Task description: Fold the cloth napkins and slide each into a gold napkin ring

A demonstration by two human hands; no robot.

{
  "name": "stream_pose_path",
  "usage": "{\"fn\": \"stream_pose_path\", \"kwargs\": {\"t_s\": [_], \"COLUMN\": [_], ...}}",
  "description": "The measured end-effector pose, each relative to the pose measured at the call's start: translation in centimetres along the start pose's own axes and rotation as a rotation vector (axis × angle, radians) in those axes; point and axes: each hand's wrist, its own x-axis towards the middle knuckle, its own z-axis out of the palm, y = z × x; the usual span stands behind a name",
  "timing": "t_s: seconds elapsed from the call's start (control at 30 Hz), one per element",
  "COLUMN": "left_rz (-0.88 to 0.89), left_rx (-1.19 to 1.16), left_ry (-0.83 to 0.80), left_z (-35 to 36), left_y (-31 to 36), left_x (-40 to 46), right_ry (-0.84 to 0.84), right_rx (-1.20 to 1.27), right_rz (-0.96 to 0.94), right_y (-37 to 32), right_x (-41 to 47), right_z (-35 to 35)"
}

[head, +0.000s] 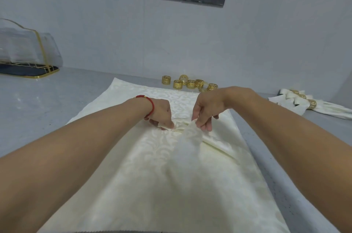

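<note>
Two hands meet at the middle of a cream damask napkin [152, 166] spread flat on the grey counter [38, 103], probably so the cloth can be gathered from its centre into a shape narrow enough for a ring. The left hand [162, 112], a red bracelet [150, 104] on its wrist, pinches a small fold of fabric between curled fingertips; the right hand [206, 111] has its fingers bent down around a raised pleat beside it. Loose gold napkin rings [189, 83] wait just beyond the cloth's far edge, within reach: I count about seven, though the cluster overlaps. Three finished napkins [312, 107], already ringed, lie aside at the right, clear of the work.
</note>
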Motion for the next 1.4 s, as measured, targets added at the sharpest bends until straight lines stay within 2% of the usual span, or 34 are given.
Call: {"fn": "stream_pose_path", "kwargs": {"t_s": [0.2, 0.43, 0.7, 0.9, 1.13, 1.23, 1.33, 1.4], "left_rz": [-0.008, 0.045, 0.139, 0.149, 0.154, 0.161, 0.161, 0.153], "left_rx": [0.054, 0.077, -0.062, 0.033, 0.051, -0.006, -0.153, -0.172], "left_ry": [-0.042, -0.110, 0.046, 0.175, 0.206, 0.215, 0.163, 0.136], "left_z": [-0.5, -1.5, -0.9, 0.3, -0.4, -0.4, -0.7, -0.8], "left_y": [0.0, -0.8, -0.9, 0.3, -0.3, -0.8, -1.4, -1.2], "left_x": [0.1, -0.3, -0.7, 0.1, 0.3, 0.5, 0.2, -0.1], "right_ry": [0.194, 0.262, 0.339, 0.321, 0.405, 0.414, 0.410, 0.422], "right_rx": [-0.106, -0.018, 0.060, 0.265, 0.000, -0.031, -0.045, -0.043], "right_rz": [-0.032, -0.100, -0.191, -0.284, -0.151, -0.135, -0.123, -0.117], "right_y": [0.4, 1.0, 1.9, 2.3, 1.5, 0.8, 0.5, 0.6], "right_x": [2.6, 2.6, 3.1, 2.9, 4.0, 4.1, 4.1, 4.2], "right_z": [1.6, 1.8, 2.3, 2.4, 2.6, 2.6, 2.8, 3.1]}}
